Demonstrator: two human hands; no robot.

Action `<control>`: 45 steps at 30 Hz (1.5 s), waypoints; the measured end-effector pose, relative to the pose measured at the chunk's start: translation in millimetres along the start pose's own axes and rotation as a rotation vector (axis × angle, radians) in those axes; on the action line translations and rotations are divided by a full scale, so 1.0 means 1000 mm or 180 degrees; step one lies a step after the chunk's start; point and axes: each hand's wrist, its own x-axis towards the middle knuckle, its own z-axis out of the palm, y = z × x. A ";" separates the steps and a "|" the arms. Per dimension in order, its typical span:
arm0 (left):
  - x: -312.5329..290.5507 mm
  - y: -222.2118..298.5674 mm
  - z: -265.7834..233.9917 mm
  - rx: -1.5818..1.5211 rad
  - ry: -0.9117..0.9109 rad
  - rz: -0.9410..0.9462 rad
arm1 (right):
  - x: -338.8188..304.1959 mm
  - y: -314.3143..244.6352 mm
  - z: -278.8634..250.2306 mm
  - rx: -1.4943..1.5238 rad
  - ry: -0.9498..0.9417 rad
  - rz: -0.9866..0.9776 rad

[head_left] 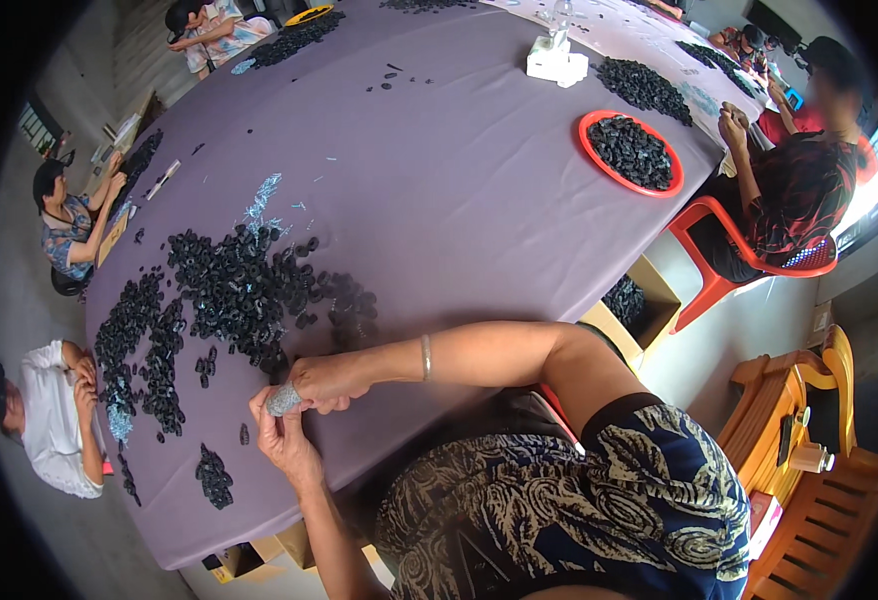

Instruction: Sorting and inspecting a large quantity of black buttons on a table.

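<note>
At the near left edge of the purple-grey table cover point(459, 250), the person's two hands meet around a small speckled grey piece point(282, 400), and from where I stand I can't tell whether it is held or worn over a fingertip. It sits left of the right hand point(327, 381) and at the far end of the left hand point(287, 442), its longer side seeming to slant from near left to far right, roughly in line with the right forearm. The right fingers are curled in; the left thumb and fingers rise to either side of the grey piece. Whether either hand pinches anything else is hidden from me. The big heap of small black parts point(234, 275) lies to the far side and left of this meeting point, its near end just beyond the knuckles, so the right hand looks the closer of the two. Toward the left, beside the left hand, lie a single black piece point(245, 434) and a small black cluster point(214, 477), both nearer the left hand than the right.
</note>
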 end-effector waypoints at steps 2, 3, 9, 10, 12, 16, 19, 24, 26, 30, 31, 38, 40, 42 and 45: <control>-0.002 -0.001 -0.001 -0.0198 0.0030 -0.0081 | 0.000 0.002 0.002 0.0092 -0.0041 0.0049; -0.001 0.000 -0.001 -0.0199 0.0026 -0.0085 | 0.001 0.005 0.003 0.0249 -0.0113 -0.0017; 0.002 0.001 0.000 -0.0367 -0.0061 -0.0014 | 0.001 0.007 0.001 0.0648 -0.0408 -0.0221; 0.002 0.001 0.000 -0.0473 -0.0065 -0.0039 | 0.001 0.008 0.001 0.0705 -0.0406 -0.0221; 0.003 0.001 0.001 -0.0584 -0.0071 -0.0065 | 0.003 0.010 0.000 0.0791 -0.0467 -0.0210; 0.004 0.001 -0.007 -0.0397 -0.0058 -0.0155 | 0.002 0.003 0.003 0.0878 -0.0529 0.0036; 0.007 0.000 -0.016 0.0027 0.0046 -0.0139 | 0.001 0.002 0.013 0.0592 -0.0299 0.0108; 0.021 0.008 -0.032 0.1538 0.0206 0.0286 | 0.027 0.042 0.009 -0.1895 0.0436 -0.1928; 0.019 0.000 -0.044 0.2274 0.0257 0.0325 | 0.005 0.021 0.021 -0.2646 0.0400 -0.1802; 0.022 -0.015 -0.043 0.3294 0.0066 0.0714 | 0.003 0.032 0.017 -0.3706 0.0494 -0.1986; 0.023 -0.017 -0.046 0.3341 0.0102 0.0723 | 0.002 0.032 0.019 -0.3905 0.0557 -0.2064; 0.026 -0.035 -0.076 0.3583 0.0433 0.0660 | 0.001 0.024 0.002 -0.4437 0.1230 -0.1875; 0.028 -0.038 -0.083 0.3650 0.0479 0.0696 | 0.003 0.018 -0.011 -0.4530 0.1565 -0.1758; 0.025 -0.041 -0.095 0.3817 0.0541 0.0697 | 0.007 0.011 -0.019 -0.4293 0.1827 -0.1954; 0.026 -0.048 -0.102 0.3855 0.0721 0.0673 | 0.004 -0.002 -0.027 -0.3783 0.2136 -0.2052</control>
